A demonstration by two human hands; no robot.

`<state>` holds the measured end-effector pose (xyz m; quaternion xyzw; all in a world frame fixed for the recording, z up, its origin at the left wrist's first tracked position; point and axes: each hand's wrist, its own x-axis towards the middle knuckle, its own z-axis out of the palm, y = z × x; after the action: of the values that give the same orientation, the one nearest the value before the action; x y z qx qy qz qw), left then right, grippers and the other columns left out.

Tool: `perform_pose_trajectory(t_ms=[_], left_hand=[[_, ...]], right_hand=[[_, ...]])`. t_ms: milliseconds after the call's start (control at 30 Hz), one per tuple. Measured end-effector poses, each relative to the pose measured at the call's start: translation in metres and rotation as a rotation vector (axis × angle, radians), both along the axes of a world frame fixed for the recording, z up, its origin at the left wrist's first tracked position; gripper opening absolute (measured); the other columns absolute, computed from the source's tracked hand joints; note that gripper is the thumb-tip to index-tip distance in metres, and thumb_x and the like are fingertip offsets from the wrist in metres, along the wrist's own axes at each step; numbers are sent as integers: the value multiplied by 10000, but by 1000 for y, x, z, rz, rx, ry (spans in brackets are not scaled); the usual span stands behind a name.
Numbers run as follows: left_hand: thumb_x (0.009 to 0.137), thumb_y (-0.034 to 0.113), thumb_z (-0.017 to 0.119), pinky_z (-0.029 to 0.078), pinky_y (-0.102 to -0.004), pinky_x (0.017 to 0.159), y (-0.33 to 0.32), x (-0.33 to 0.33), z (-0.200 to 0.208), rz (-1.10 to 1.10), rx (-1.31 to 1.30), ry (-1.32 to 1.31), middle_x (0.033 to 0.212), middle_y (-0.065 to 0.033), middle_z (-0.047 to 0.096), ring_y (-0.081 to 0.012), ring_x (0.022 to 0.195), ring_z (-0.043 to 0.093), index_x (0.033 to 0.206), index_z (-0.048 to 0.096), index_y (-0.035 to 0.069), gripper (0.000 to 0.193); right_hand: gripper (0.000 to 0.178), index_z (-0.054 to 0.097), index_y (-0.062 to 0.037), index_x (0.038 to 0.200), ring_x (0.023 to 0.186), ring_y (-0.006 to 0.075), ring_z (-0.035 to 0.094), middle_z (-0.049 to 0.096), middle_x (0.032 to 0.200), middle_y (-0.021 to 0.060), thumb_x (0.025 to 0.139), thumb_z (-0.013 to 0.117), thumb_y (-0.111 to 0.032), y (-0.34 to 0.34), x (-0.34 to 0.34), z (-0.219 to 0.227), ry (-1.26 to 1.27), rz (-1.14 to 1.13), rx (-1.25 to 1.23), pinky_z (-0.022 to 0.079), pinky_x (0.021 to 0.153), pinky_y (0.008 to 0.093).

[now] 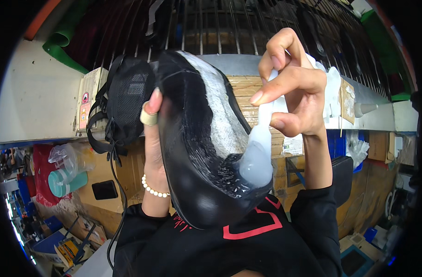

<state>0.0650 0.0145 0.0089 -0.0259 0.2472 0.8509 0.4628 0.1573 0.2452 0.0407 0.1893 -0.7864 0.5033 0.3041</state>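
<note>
My left hand (154, 138) grips the left side of a black shoe upper (183, 157), its underside turned up and its rounded toe toward me. A tan finger cover (148, 117) is on one digit. A whitish strip (218, 111) runs along the underside, and the black margin beside it looks wet and shiny. Between the thumb and fingers of my right hand (298, 87) is a white spoon-like applicator (258, 161), pointing down. Its broad, glossy head rests on the underside near the toe. The left fingers behind the shoe are hidden.
Beyond the shoe lies a ridged cardboard piece (248, 94) before a rack of metal bars (211, 27). A black mesh bag (130, 87) sits left of it. Lower left are a teal roll (68, 183) and a dark phone-like slab (104, 189). A black cable (120, 184) hangs nearby.
</note>
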Motion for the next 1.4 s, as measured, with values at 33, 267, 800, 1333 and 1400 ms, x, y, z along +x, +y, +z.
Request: perform_pose_trajectory(t_ms=[33, 267, 800, 1333, 1400], left_hand=[[935, 482, 658, 551, -375, 958, 3, 4, -2, -45, 25, -108, 1250, -105, 635, -225, 1083, 652, 1343, 550, 64, 594], [1028, 408, 517, 534, -338, 935, 9, 27, -3, -219, 209, -341, 1233, -123, 625, -216, 1086, 628, 1317, 540, 33, 473], [1014, 418, 493, 499, -340, 729, 16, 57, -54, -680, 469, -866, 1315, -270, 534, -279, 891, 611, 1471, 238, -109, 742], [714, 580, 707, 305, -505, 994, -6, -1, -52, -375, 212, 259, 1468, -208, 440, -335, 1222, 414, 1495, 326, -24, 1058], [676, 600, 733, 281, -526, 1028, -4, -16, -49, -218, 221, 390, 1487, -201, 428, -342, 1263, 389, 1498, 337, -13, 1099]], right_hand=[[340, 804, -108, 841, 781, 156, 512, 406, 1007, 57, 657, 845, -391, -1, -4, -2, 8, 33, -13, 420, 708, 288], [338, 810, -125, 880, 793, 149, 506, 411, 994, 42, 648, 863, -365, -7, -32, -9, 11, 183, -94, 429, 712, 275], [268, 812, -104, 859, 889, 139, 447, 444, 922, 10, 615, 921, -124, -13, -48, -22, -159, 408, -169, 370, 763, 301], [296, 823, -108, 880, 909, 152, 498, 458, 938, 16, 608, 922, -169, 39, 19, -18, -201, 34, 32, 398, 792, 298], [275, 822, -106, 892, 911, 152, 516, 474, 942, 20, 642, 908, -180, 53, 54, -12, -104, -347, 24, 415, 804, 296]])
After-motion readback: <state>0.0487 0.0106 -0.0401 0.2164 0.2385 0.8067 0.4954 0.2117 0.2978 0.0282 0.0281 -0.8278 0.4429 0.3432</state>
